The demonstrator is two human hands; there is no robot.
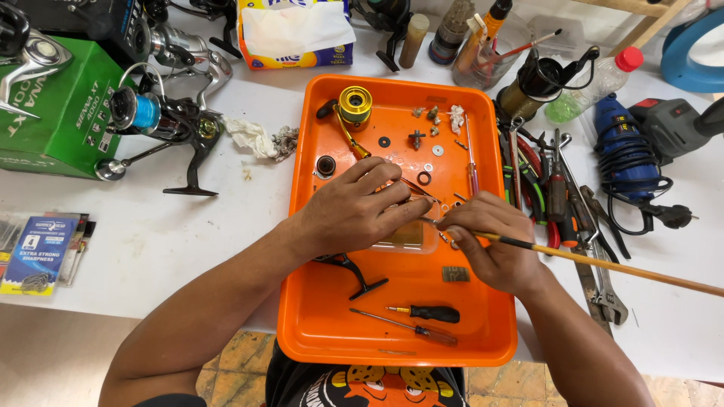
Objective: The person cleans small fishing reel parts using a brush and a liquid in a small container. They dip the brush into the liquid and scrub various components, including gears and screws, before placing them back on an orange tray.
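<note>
A green cardboard box with white lettering (56,113) stands at the far left of the white surface (188,234), and a flat blue-and-white packet of small hardware (34,252) lies near the left edge. At the far middle sits a yellow-and-blue tissue pack with white paper showing (294,34).

Over the middle of the orange plastic tray (396,343), the left hand (358,211) lies curled, palm down, over a dark fishing-reel body (354,271), whose black leg pokes out beneath the wrist; what the fingers pinch is hidden. Just beside it, the right hand (490,241) is closed in a pen grip on a thin brush with a long wooden handle (603,264), which runs out to the right over the tray's rim. The brush tip meets the left fingertips above a small clear dish (407,235).

Farther back in the tray lie a gold metal spool (354,104), small washers and screws (430,151) and a red-handled screwdriver (470,169). Near the person lie a black-handled screwdriver (430,313) and a slim orange-handled screwdriver (407,326).

Left of the tray stands a black spinning reel with blue line (162,124), with crumpled tissue (253,137) close by. To the right lies a heap of pliers and screwdrivers (547,196), an adjustable wrench (607,290) and a blue power drill with coiled cord (626,147).
</note>
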